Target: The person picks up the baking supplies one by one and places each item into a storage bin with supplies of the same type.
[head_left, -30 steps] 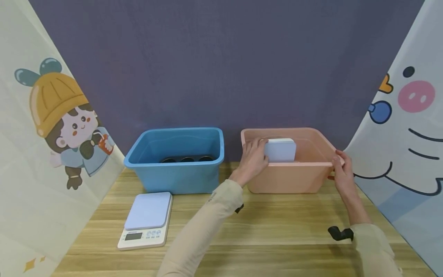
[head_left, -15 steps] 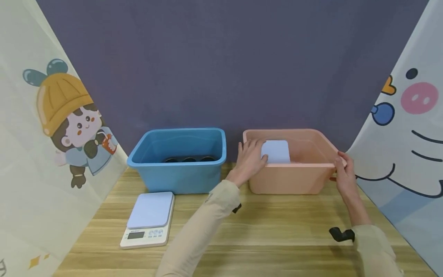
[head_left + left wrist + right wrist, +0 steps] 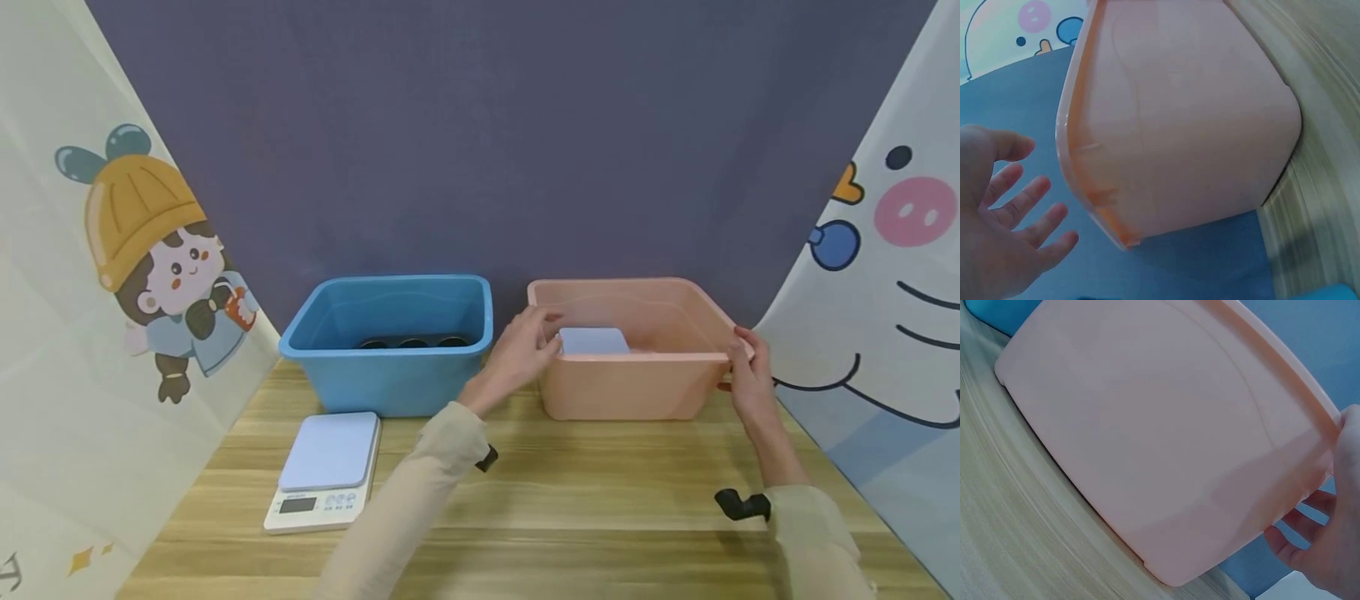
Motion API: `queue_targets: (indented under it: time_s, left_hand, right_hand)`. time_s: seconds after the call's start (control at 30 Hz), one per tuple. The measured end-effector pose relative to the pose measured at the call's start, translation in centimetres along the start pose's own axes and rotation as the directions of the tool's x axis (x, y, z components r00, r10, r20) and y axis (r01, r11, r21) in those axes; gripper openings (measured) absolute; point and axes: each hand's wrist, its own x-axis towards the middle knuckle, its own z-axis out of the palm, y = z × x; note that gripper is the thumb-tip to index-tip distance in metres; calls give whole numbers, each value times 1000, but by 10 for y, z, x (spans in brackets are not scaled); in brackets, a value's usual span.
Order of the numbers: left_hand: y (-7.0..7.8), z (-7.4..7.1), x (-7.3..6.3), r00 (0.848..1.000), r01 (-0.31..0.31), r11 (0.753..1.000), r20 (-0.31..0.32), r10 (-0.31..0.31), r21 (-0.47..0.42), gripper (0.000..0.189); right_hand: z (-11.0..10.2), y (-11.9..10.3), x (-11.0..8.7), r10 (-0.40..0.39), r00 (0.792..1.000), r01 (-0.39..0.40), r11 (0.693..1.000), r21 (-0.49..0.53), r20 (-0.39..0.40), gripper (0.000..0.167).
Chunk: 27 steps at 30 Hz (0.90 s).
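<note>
In the head view a pink plastic bin (image 3: 622, 388) stands at the back right of the table. Inside, against its front left wall, is a pale white-blue thing with rounded corners (image 3: 592, 341), its lower part hidden by the wall. Fingers spread and holding nothing, my left hand (image 3: 516, 357) is over the bin's left rim; the left wrist view shows this palm (image 3: 1004, 219) apart from the rim. At the bin's right corner my right hand (image 3: 748, 379) grips the rim, thumb on top and fingers underneath, as the right wrist view (image 3: 1329, 519) also shows.
Left of the pink bin stands a blue bin (image 3: 390, 385) with a dark piece with round openings (image 3: 412, 343) inside. A white kitchen scale (image 3: 330, 454) lies in front of it on the wooden table (image 3: 585, 500). Printed sheets and a dark backdrop (image 3: 480, 150) enclose the table.
The pale thing has sunk lower into the pink bin and moved slightly left. My left hand has let go of it and drawn back left. My right hand stays on the rim.
</note>
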Motion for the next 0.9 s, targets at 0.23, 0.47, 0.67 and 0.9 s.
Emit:
queue_targets:
  time_s: [0.23,0.47,0.67,0.9]
  left_hand:
    - [-10,-16,-15,1000,-14,997,5,14,-78,30]
    - [-16,-26,-24,999,26,994,23,-23,-107,31]
    - [-21,-35,-37,1000,-6,989,24,10,-150,27]
    - [-24,-51,-53,998,-27,992,61,35,-127,24]
  right_hand:
    - [-3,0,2,-9,1000,9,1000,-25,-12,53]
    - [-2,0,1,-11,1000,11,999,-34,0,54]
    - [2,0,1,0,1000,0,1000,-32,2,54]
    - [3,3,2,23,1000,-23,1000,-5,-14,51]
